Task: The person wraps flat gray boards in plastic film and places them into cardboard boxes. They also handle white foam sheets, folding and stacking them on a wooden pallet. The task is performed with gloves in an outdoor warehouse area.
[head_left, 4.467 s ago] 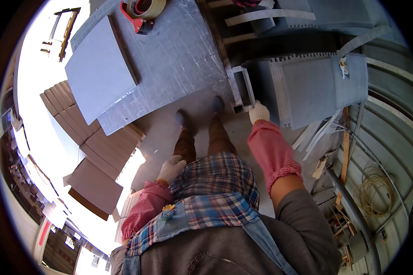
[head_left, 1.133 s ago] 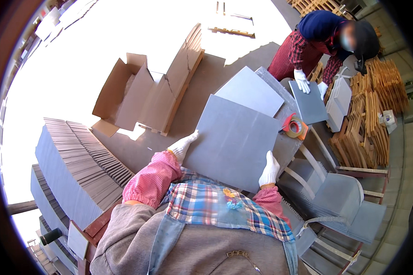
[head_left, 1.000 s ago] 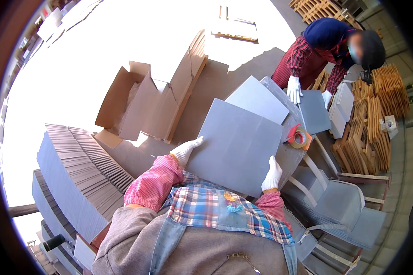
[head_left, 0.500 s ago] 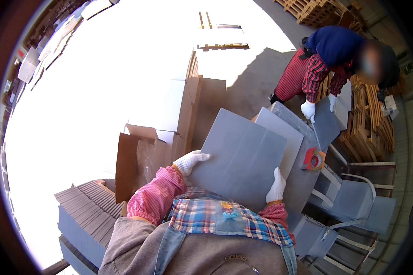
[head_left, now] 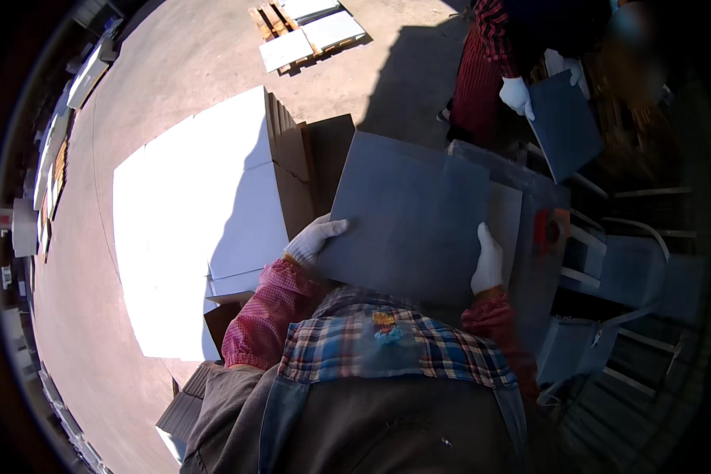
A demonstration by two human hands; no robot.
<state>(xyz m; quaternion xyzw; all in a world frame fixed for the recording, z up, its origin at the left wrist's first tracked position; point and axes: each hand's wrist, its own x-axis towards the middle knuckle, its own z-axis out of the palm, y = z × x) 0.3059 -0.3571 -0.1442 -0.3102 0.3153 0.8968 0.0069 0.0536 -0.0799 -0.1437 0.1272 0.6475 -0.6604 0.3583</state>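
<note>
A large flattened carton (head_left: 205, 229) lies on the floor at left, its broad face white in the sun, near-square; brown cardboard flaps (head_left: 308, 170) stand along its right edge, partly shaded; a stack of flat brown cartons (head_left: 183, 407) sits near, low left, edges showing as thin layers; far off, pale flat sheets (head_left: 308, 31) rest on a wooden pallet; no labels, signs or screens can be made out.

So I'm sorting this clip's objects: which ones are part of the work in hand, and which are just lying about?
In use:
left hand
right hand
grey square sheet held between them

Lying about:
red tape roll
open cardboard box
pallet
co-worker's grey sheet
</note>
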